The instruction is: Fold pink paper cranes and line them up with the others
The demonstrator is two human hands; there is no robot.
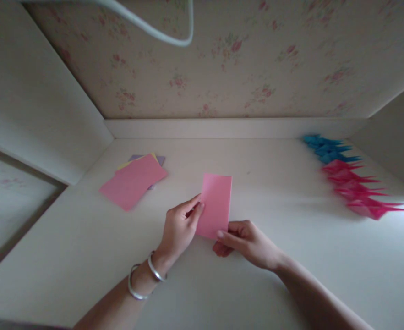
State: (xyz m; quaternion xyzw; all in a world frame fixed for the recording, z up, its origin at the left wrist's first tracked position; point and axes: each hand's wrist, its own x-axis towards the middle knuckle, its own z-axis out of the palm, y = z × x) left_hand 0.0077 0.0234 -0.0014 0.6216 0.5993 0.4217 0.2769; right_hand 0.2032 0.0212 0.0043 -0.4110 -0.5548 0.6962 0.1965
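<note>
A pink sheet of paper [216,201], in the shape of an upright rectangle, is held between both hands above the white table. My left hand [181,224] pinches its left edge between thumb and fingers. At the lower right corner, my right hand [245,240] grips the paper with the thumb on top and the fingers curled behind. Whether the paper is folded double I cannot tell.
Loose pink sheets [133,181] lie at the left, over yellow and purple ones. Along the right side stands a row of folded paper figures, blue [329,149] and pink [360,190]. A white cable [154,32] hangs before the flowered wall.
</note>
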